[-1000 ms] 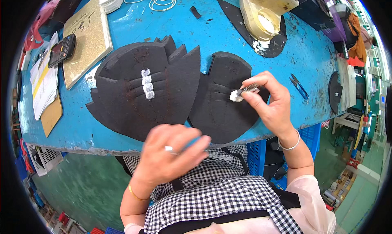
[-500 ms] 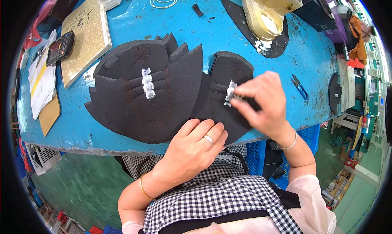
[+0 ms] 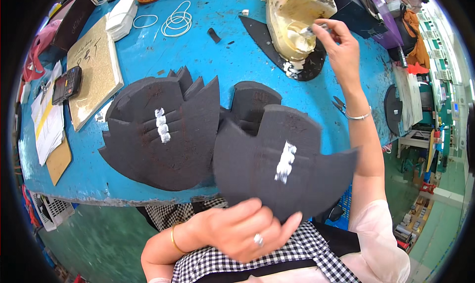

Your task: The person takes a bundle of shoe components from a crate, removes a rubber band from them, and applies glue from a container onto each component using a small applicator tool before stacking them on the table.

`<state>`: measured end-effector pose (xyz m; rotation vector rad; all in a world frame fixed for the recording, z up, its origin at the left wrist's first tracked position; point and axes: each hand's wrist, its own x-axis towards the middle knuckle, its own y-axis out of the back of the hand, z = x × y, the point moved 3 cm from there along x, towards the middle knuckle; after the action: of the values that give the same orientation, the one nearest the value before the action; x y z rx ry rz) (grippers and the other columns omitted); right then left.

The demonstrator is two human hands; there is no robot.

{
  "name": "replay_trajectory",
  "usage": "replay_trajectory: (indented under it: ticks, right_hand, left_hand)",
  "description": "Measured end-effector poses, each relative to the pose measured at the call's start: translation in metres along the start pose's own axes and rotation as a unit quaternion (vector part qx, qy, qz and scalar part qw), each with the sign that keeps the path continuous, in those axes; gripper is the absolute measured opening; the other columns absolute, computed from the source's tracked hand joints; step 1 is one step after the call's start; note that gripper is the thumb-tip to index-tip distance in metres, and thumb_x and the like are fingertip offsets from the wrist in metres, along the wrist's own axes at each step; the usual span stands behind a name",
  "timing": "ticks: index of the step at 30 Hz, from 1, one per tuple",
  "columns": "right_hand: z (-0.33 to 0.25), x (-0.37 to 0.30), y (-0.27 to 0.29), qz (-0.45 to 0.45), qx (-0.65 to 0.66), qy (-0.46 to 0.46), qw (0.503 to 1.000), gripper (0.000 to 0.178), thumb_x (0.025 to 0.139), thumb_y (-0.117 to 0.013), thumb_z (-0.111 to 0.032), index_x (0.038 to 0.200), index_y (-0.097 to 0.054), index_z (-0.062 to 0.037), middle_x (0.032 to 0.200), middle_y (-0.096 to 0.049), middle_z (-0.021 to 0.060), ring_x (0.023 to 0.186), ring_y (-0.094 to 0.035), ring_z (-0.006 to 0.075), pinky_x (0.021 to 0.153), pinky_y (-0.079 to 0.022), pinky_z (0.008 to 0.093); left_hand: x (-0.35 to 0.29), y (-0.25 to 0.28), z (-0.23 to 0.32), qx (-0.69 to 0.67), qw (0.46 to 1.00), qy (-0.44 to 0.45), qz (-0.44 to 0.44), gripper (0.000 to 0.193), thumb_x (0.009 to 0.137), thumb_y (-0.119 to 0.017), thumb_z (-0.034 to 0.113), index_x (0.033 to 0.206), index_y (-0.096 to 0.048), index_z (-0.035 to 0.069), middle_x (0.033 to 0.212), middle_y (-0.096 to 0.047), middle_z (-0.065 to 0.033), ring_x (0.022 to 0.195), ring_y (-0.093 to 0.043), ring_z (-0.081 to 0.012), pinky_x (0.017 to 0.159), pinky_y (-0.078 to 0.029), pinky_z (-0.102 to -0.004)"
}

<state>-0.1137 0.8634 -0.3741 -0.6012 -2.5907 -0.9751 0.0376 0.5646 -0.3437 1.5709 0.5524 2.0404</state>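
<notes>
1 of 2 white-streaked black pieces (image 3: 307, 176) overlaps the table's near edge in view, its lower rim gripped by the curled left hand (image 3: 247, 228). The right hand (image 3: 342, 45), arm outstretched, pinches a small tool (image 3: 310, 31) at the pale pot (image 3: 278, 38).

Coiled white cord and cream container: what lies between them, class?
Head view: a curved black scrap, a smaller black bit, a white piece, and the pointed end of the black sheet under the cream container.
</notes>
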Motion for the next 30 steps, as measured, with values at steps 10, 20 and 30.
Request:
replay_trajectory:
  ticks: [10,20,30]
  right_hand:
    - [-0.004,-0.004,0.002,-0.031,-0.084,0.085,0.992,0.019,0.08,-0.077,-0.021,0.095,-0.074,-0.0094,0.087,-0.063,0.0028,0.089,-0.056,0.02,0.083,-0.044,0.0323]
    - [-0.044,-0.054,0.011,-0.034,0.016,0.064,0.997,0.017,0.078,-0.076,-0.01,0.094,-0.073,-0.0063,0.094,-0.066,0.0047,0.088,-0.059,0.0173,0.083,-0.046,0.0307]
    - [-0.083,-0.129,-0.027,-0.25,0.021,0.107,0.962,0.021,0.072,-0.081,-0.017,0.089,-0.071,-0.0101,0.078,-0.064,0.0017,0.077,-0.058,0.0197,0.08,-0.041,0.0346]
  left_hand:
    - [-0.054,0.067,-0.044,0.268,0.922,0.262,-0.096,0.045,0.055,-0.081,0.012,0.099,-0.073,0.016,0.081,-0.049,0.001,0.071,-0.05,-0.0201,0.066,-0.04,-0.0371]
    - [-0.055,-0.006,-0.015,0.021,0.964,0.214,-0.159,0.032,0.073,-0.074,0.017,0.105,-0.07,0.013,0.109,-0.062,-0.0025,0.096,-0.062,-0.0207,0.082,-0.049,-0.0364]
    - [-0.051,-0.022,-0.021,0.038,0.957,0.229,-0.175,0.039,0.072,-0.077,0.022,0.108,-0.069,0.01,0.115,-0.064,-0.0044,0.102,-0.06,-0.0222,0.085,-0.048,-0.038]
